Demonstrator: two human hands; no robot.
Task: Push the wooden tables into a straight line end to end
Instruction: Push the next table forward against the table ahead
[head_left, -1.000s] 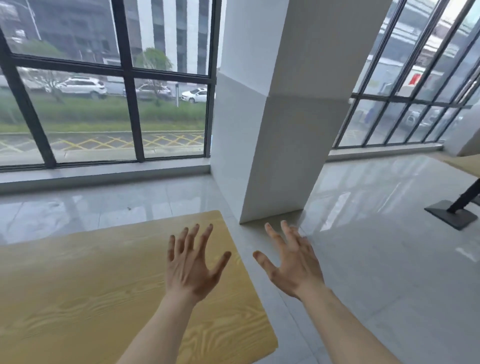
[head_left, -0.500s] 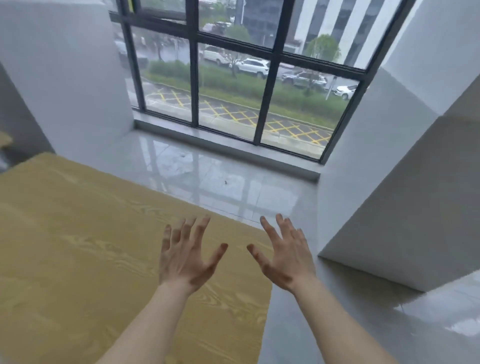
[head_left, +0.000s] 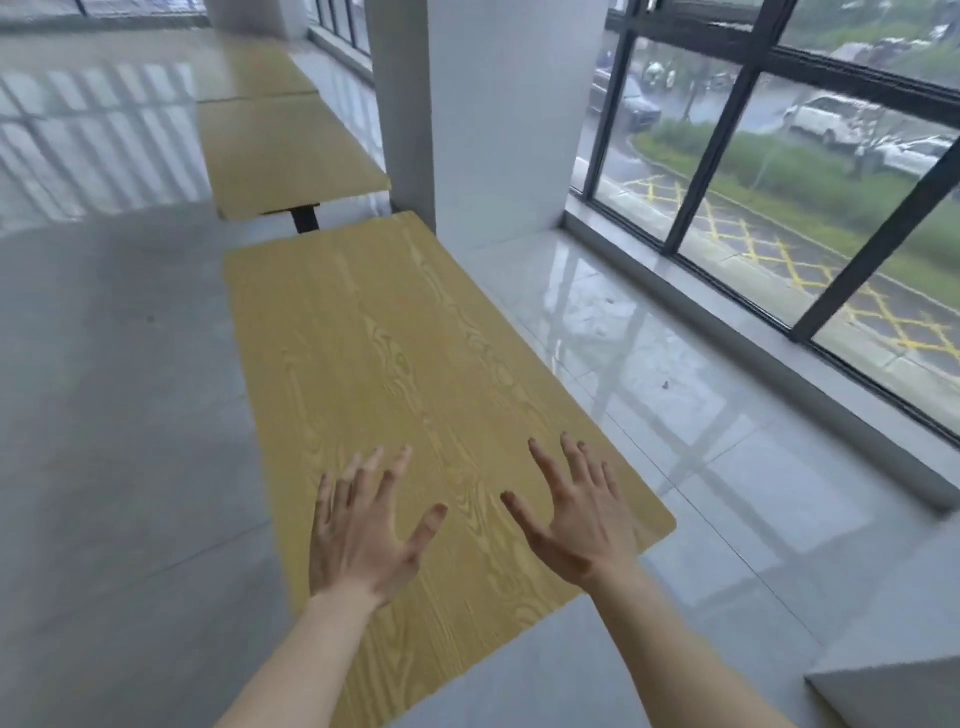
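A light wooden table stretches away from me, its near end under my hands. My left hand hovers over the near end with fingers spread, holding nothing. My right hand is beside it, also spread and empty, near the table's right corner. Whether the palms touch the wood I cannot tell. Beyond a small gap stands a second wooden table, shifted a little to the left of the near one. A third wooden table butts against its far end.
A white square pillar stands close to the near table's far right corner. Floor-to-ceiling windows with black frames run along the right over a low sill. Glossy grey floor spreads to the left. A grey block's corner sits at bottom right.
The view has swung left, from the window and pillar to looking down the length of the tables. Both hands stay spread and empty, now over the near table's end.
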